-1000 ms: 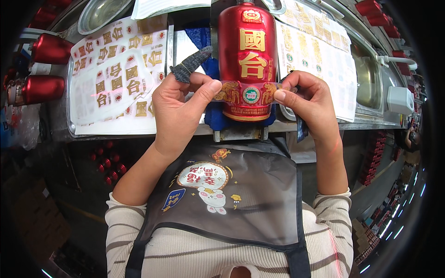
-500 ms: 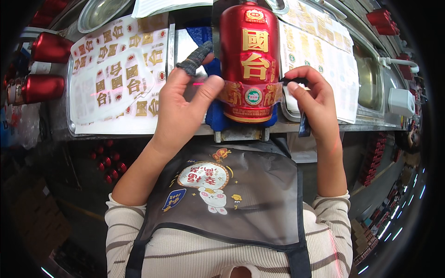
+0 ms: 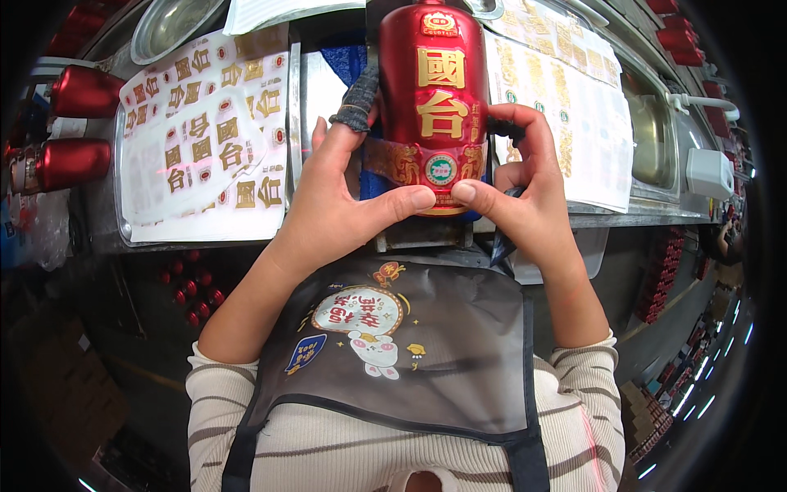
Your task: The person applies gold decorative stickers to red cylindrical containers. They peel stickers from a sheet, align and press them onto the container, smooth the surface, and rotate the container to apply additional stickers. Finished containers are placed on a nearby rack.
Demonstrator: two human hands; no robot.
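A glossy red bottle (image 3: pixel 399 82) with raised gold characters stands at the table's front edge on a blue padded rest (image 3: pixel 375 182). A translucent decal band (image 3: pixel 407 166) with gold patterns and a round green-and-white emblem lies across its lower front. My left hand (image 3: pixel 344 197) is wrapped round the lower left side, its thumb on the front below the band; a dark knitted cot covers one finger. Opposite it, my right hand (image 3: pixel 529 193) clasps the right side, thumb near the emblem, also with a dark finger cover. A dark flat strip-like tool (image 3: pixel 502 242) sticks out below my right palm.
Sheets of gold decals (image 3: pixel 201 135) lie on a tray at left, and more decal sheets (image 3: pixel 557 107) at right. A metal basin (image 3: pixel 176 29) stands at back left, a water-filled tray (image 3: pixel 652 139) at far right. Red bottles (image 3: pixel 75 160) lie at the left edge.
Both hands have closed in on the bottle, thumbs now on its lower front. The bottle has shifted slightly left and upward in view. The band now lies closer against it.
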